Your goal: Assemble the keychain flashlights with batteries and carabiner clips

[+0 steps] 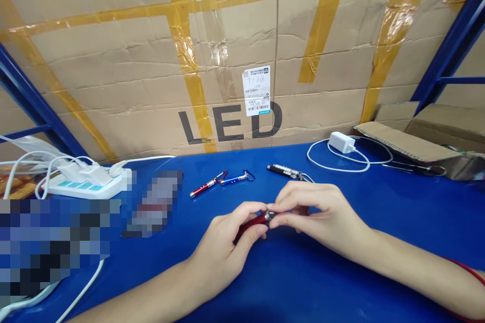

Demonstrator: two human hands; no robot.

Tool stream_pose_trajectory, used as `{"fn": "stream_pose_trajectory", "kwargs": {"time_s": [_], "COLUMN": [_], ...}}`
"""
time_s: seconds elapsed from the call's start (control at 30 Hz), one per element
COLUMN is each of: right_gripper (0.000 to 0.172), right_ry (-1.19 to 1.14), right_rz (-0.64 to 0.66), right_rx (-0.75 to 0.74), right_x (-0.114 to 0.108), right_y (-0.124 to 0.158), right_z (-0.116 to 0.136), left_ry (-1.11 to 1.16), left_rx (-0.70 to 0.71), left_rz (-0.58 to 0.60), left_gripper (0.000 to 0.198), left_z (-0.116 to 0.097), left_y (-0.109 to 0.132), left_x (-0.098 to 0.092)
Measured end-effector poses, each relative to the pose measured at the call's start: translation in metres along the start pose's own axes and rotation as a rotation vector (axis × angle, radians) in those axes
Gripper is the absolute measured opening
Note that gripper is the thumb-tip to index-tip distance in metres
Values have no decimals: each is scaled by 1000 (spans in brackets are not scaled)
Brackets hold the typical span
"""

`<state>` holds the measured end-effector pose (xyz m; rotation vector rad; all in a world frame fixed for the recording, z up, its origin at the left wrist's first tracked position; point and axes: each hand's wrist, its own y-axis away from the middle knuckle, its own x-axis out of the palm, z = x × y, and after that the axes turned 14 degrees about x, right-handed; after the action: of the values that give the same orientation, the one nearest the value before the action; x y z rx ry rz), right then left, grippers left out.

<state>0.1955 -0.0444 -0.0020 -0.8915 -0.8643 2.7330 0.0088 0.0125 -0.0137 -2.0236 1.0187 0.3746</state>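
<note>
A slim red laser pointer (pixel 253 223) with a silver end is held in front of me, above the blue table. My left hand (pixel 223 239) is closed around its red barrel, thumb along the near side. The fingertips of my right hand (pixel 322 209) pinch at the silver end, which they partly cover. Beyond my hands lie a second red laser pointer (pixel 203 188) with a red clip and a blue laser pointer (pixel 233 180) with a blue clip. Past my right hand is a black and silver laser pointer (pixel 285 169), its clip end partly hidden by the hand.
On the left stand a white power strip (pixel 109 186) with plugs and cables, and blurred-out items. A white charger (pixel 341 142) with a coiled cable lies at the back right, near an open cardboard box (pixel 401 144). A large taped carton (pixel 144 70) walls the table's back.
</note>
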Motion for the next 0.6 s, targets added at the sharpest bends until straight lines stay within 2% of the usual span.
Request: {"fn": "stream_pose_trajectory", "kwargs": {"time_s": [0.13, 0.3, 0.43, 0.6], "right_gripper": [10, 15, 21, 21], "right_ry": [-48, -147, -181, -144], "right_rz": [60, 149, 146, 121], "right_rx": [31, 213, 326, 369], "right_x": [-1, 0, 2, 3], "right_y": [1, 1, 0, -1], "right_z": [1, 3, 5, 6], "left_ry": [14, 1, 3, -7], "left_rx": [-17, -27, -25, -61], "left_rz": [14, 19, 31, 37], "left_gripper": [24, 24, 25, 23], "left_z": [-1, -2, 0, 0], "left_y": [0, -1, -1, -2], "left_x": [0, 0, -1, -1]}}
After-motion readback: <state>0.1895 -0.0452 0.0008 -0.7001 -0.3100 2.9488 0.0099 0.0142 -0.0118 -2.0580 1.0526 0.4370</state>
